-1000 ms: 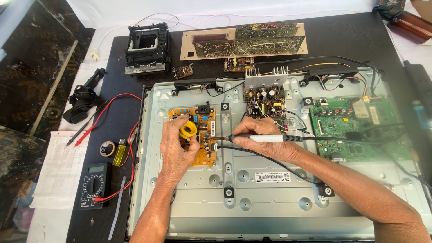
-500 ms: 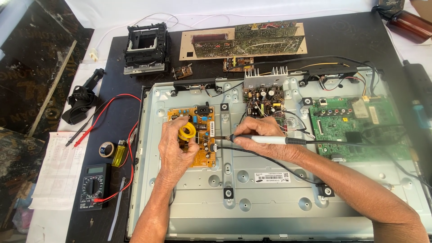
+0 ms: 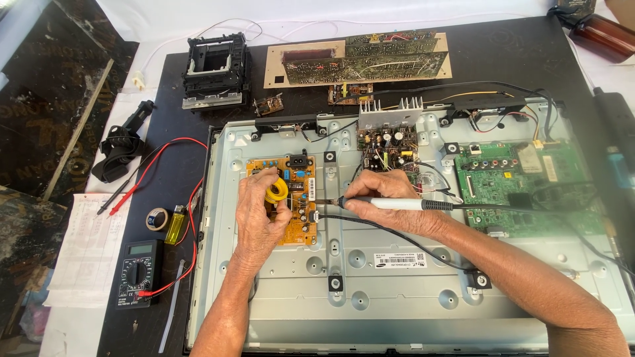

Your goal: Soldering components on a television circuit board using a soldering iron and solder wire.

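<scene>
A person's left hand (image 3: pixel 260 215) rests on an orange circuit board (image 3: pixel 286 198), fingers closed beside a yellow coil (image 3: pixel 276 190). The right hand (image 3: pixel 387 198) grips a soldering iron (image 3: pixel 390 204), its tip touching the board's right edge. The fingers lie close to that tip, so a slip could likely burn them or bridge neighbouring joints. The iron's black cord (image 3: pixel 390 233) trails across the metal panel (image 3: pixel 397 291) and could tug the tool. Near left lies a multimeter (image 3: pixel 138 272) with red leads (image 3: pixel 178 198). To the right sits a green board (image 3: pixel 522 185); farther off, loose boards (image 3: pixel 360 59).
</scene>
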